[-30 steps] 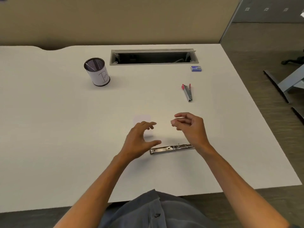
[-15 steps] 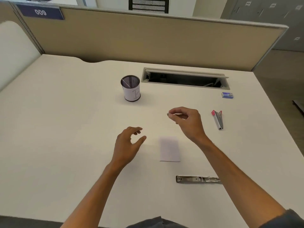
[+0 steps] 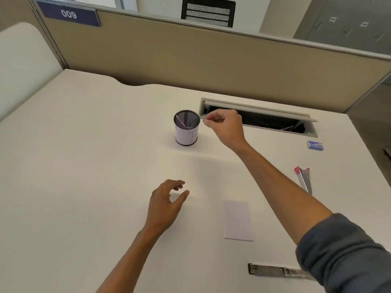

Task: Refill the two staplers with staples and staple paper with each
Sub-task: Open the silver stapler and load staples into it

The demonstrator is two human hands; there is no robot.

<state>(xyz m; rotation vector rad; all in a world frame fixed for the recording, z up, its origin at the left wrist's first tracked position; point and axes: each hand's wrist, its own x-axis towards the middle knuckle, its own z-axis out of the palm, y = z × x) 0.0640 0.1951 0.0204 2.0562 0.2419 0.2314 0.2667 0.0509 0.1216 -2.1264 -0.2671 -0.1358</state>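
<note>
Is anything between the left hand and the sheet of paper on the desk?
Nothing visible. The left hand hovers open over bare desk, and the paper lies flat just to its right, with only clear desk surface between them.

The right hand has carried its pinched staple to the mesh cup.

on the worktop the mesh cup stands at frame centre, the cable slot to its right; the staple box at the right edge, one stapler below it, paper lower centre, the other stapler at bottom right
</note>
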